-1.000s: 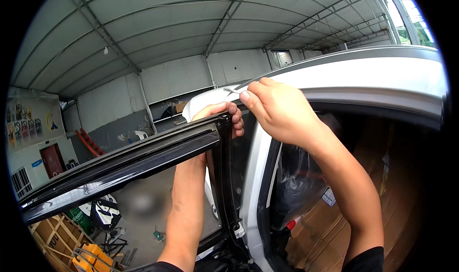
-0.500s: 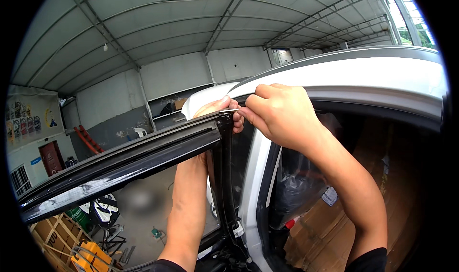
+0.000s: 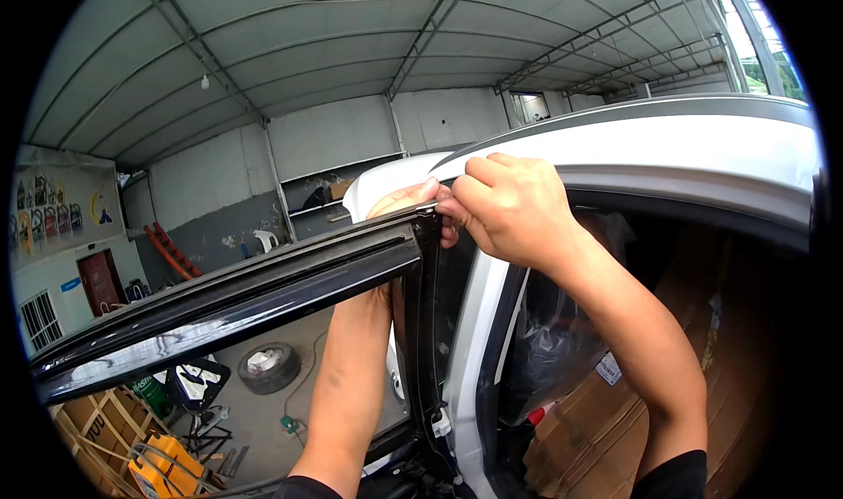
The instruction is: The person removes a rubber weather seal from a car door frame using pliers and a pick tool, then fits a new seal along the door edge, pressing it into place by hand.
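So the door frame [image 3: 299, 275] runs right across in front of me, black, with its top corner near the middle of my view. My left hand [image 3: 399, 201] is wrapped round that corner from behind, fingertips curling out past its right side. My right hand [image 3: 518, 209] is just right of the corner, thumb and fingers pinching what looks like a thin pale sliver [image 3: 429, 205] at the frame's tip. Too small to say what it is.

I'd call this step fiddly fingertip work on the corner. Next move calls for a steady left grip and a light, precise pinch, imo.

Right of the frame there's the white pillar [image 3: 479, 332], then cardboard [image 3: 606, 429] inside the car. The roof [image 3: 685, 143] is up and right of it. Through the frame's opening, a tyre [image 3: 269, 372] lies on the floor.
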Demonstrator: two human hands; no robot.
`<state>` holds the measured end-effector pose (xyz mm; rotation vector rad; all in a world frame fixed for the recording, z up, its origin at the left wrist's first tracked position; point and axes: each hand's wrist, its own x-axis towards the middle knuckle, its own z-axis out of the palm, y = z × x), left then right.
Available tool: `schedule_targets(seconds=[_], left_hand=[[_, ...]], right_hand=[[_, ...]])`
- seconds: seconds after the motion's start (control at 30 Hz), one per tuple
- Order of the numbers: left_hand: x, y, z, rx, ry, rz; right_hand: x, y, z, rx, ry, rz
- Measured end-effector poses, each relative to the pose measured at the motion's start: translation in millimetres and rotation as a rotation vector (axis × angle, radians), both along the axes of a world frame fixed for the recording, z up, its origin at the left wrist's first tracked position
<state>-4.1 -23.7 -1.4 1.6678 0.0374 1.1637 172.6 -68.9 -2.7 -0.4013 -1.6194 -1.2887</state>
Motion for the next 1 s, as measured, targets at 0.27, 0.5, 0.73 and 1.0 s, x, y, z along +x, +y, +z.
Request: schedule_targets(seconds=[0.27, 0.5, 0.73, 1.0], left_hand=[[1, -15, 1, 0.021, 0.027, 0.135], [2, 0, 2, 0.138, 0.026, 0.094], [-3, 0, 0, 0.129, -0.004, 0.166], [1, -8, 3, 0.037, 0.013, 0.186]], right_hand=[[-1, 1, 4, -0.004, -0.018, 0.013], [0, 7, 3, 0.031, -0.021, 0.035], [-1, 2, 6, 0.013, -0.031, -0.003], [17, -29, 15, 0.044, -0.038, -0.104]])
